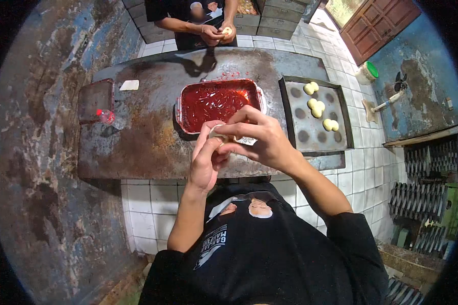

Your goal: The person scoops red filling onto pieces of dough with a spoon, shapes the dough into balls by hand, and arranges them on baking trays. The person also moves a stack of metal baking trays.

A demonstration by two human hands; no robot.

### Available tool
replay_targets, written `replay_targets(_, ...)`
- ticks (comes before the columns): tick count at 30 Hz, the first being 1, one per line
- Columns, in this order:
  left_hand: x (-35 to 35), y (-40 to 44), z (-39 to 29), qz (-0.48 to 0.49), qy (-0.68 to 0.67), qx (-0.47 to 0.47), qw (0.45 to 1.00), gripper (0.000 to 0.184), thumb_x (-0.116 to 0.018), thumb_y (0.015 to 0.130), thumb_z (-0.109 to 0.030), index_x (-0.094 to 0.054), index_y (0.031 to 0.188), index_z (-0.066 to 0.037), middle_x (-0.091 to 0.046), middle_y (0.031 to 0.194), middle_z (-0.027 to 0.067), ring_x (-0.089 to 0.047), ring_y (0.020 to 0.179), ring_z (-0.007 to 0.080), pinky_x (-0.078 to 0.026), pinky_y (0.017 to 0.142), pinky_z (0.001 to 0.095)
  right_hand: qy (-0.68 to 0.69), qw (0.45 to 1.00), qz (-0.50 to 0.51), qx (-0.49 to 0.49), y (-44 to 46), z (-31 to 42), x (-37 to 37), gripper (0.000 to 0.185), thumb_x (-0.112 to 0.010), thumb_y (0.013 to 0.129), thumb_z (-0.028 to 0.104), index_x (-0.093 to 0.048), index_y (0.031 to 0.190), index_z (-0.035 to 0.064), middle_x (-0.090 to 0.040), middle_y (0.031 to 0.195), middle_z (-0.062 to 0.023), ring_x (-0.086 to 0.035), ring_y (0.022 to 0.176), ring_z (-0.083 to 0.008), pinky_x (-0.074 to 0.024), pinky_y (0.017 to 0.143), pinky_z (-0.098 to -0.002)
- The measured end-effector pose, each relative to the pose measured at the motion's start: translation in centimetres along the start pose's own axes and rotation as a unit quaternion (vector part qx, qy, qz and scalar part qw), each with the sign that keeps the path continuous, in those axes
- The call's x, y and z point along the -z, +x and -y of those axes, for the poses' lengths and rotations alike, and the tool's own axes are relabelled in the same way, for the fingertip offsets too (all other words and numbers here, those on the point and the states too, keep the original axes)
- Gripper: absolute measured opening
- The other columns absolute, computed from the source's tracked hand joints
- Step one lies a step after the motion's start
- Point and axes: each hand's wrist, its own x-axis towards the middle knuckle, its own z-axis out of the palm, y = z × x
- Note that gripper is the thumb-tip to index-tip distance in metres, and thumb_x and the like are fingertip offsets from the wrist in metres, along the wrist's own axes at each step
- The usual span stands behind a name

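Both hands meet over the near edge of a rectangular dish [178,114] of glossy red filling. My left hand [207,160] has its fingers wrapped round a small pale piece of dough [216,131]. From the right, my right hand [254,136] pinches at the same piece, its fingers bent over the top. Much of the dough is hidden by the fingers. To the right, a dark-rimmed metal tray [301,129] holds several pale dough pieces [316,108], set in touching clusters.
Across the table [137,152] a co-worker's hands [219,34] hold a small dough piece. At the left lie a shallow tray [95,101], a red-capped bottle [107,117] and a white piece [130,85]. A green-lidded bucket [370,71] stands beyond the right side.
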Motion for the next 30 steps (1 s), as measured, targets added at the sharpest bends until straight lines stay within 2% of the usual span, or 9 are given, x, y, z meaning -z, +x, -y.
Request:
replay_targets(3, -0.2, -0.2, -0.7, -0.005, -0.001, 0.02, 1.0, 0.04, -0.054, 0.097, -0.026, -0.046, 0.135, -0.015, -0.059, 0.098, -0.0021, -0.049, 0.074, 0.0032, -0.032, 0.051, 0.0184, 0.011, 0.999, -0.033, -0.023, -0.2, -0.5, -0.1, 0.021, -0.082, 0.085, 0.015, -0.077, 0.103, 0.0048, -0.065, 0.089, -0.0079, -0.068, 0.079, -0.0243, -0.0563, 0.073, -0.0356)
replay_targets(8, 0.1, -0.2, -0.7, -0.009, 0.019, -0.009, 1.0, 0.034, -0.053, 0.101, -0.023, -0.046, 0.133, -0.014, -0.06, 0.105, 0.0007, -0.051, 0.075, 0.0036, -0.032, 0.051, 0.0174, 0.112, 0.989, -0.008, -0.093, 0.6, 0.3, 0.0, 0.022, -0.079, 0.089, 0.016, -0.075, 0.106, 0.0035, -0.065, 0.091, -0.01, -0.07, 0.082, -0.028, -0.0567, 0.074, -0.0378)
replay_targets(12, -0.9, 0.4, 0.3, -0.077, 0.033, -0.052, 0.995, 0.031, -0.052, 0.102, -0.025, -0.047, 0.131, -0.014, -0.06, 0.105, 0.0003, -0.048, 0.071, 0.0018, -0.031, 0.048, 0.0148, -0.013, 0.999, -0.044, -0.012, 0.2, 0.3, -0.6, 0.027, -0.081, 0.088, 0.02, -0.073, 0.11, 0.0052, -0.065, 0.096, -0.0109, -0.07, 0.083, -0.0276, -0.0578, 0.074, -0.0376)
replay_targets(14, -0.4, 0.3, -0.2, -0.033, 0.016, 0.018, 0.999, 0.032, -0.05, 0.103, -0.027, -0.046, 0.131, -0.014, -0.06, 0.107, 0.0015, -0.049, 0.071, 0.0033, -0.033, 0.049, 0.0157, 0.032, 0.997, -0.045, -0.045, -0.2, -0.7, -0.4, 0.025, -0.082, 0.086, 0.016, -0.074, 0.107, 0.0049, -0.065, 0.094, -0.011, -0.07, 0.082, -0.0267, -0.0581, 0.072, -0.0358)
replay_targets(18, -1.4, 0.6, 0.3, 0.02, 0.016, -0.001, 1.0, 0.036, -0.054, 0.105, -0.029, -0.041, 0.135, -0.013, -0.055, 0.098, 0.0, -0.046, 0.069, 0.0031, -0.037, 0.053, 0.0172, 0.076, 0.991, -0.072, -0.083, -1.0, -1.5, 0.9, 0.021, -0.079, 0.086, 0.006, -0.074, 0.106, 0.0035, -0.067, 0.094, -0.0117, -0.071, 0.08, -0.0237, -0.0576, 0.069, -0.0351)
replay_targets(22, -3.9, 2.0, 2.0, -0.029, 0.262, -0.117, 0.957, 0.035, -0.06, 0.104, -0.031, -0.048, 0.128, -0.009, -0.056, 0.094, -0.0011, -0.048, 0.07, 0.0025, -0.039, 0.054, 0.0179, 0.061, 0.989, -0.046, -0.127, -1.9, -1.8, 3.2, 0.017, -0.073, 0.092, 0.008, -0.074, 0.109, 0.0027, -0.068, 0.097, -0.0108, -0.072, 0.082, -0.0239, -0.061, 0.071, -0.0337)
replay_targets(26, -6.0, 3.2, 4.4, -0.057, 0.128, -0.074, 0.987, 0.035, -0.055, 0.103, -0.023, -0.05, 0.134, -0.007, -0.062, 0.102, 0.0018, -0.057, 0.08, 0.0054, -0.045, 0.058, 0.0195, -0.004, 0.989, -0.021, -0.147, -2.8, 0.0, 8.5, 0.043, -0.078, 0.09, 0.02, -0.07, 0.131, 0.0093, -0.061, 0.115, -0.0109, -0.068, 0.086, -0.0189, -0.0571, 0.073, -0.0311)
replay_targets(28, -8.2, 4.1, 5.6, -0.056, 0.106, -0.073, 0.99, 0.031, -0.055, 0.104, -0.022, -0.051, 0.13, -0.008, -0.06, 0.1, 0.0006, -0.055, 0.077, 0.0038, -0.043, 0.057, 0.0188, -0.039, 0.993, -0.011, -0.114, -4.0, -1.7, 10.3, 0.062, -0.085, 0.083, 0.032, -0.065, 0.139, 0.0134, -0.059, 0.12, -0.0122, -0.068, 0.089, -0.0224, -0.0577, 0.077, -0.0339)
replay_targets(30, -11.1, 5.1, 6.6, -0.049, 0.063, -0.07, 0.994, 0.022, -0.054, 0.104, -0.022, -0.054, 0.123, -0.011, -0.058, 0.097, -0.0017, -0.049, 0.07, 0.0007, -0.037, 0.055, 0.0175, -0.069, 0.997, 0.011, 0.021, -5.3, -4.1, 11.0, 0.07, -0.087, 0.079, 0.034, -0.063, 0.141, 0.0139, -0.059, 0.12, -0.0129, -0.067, 0.093, -0.0244, -0.0573, 0.082, -0.0363)
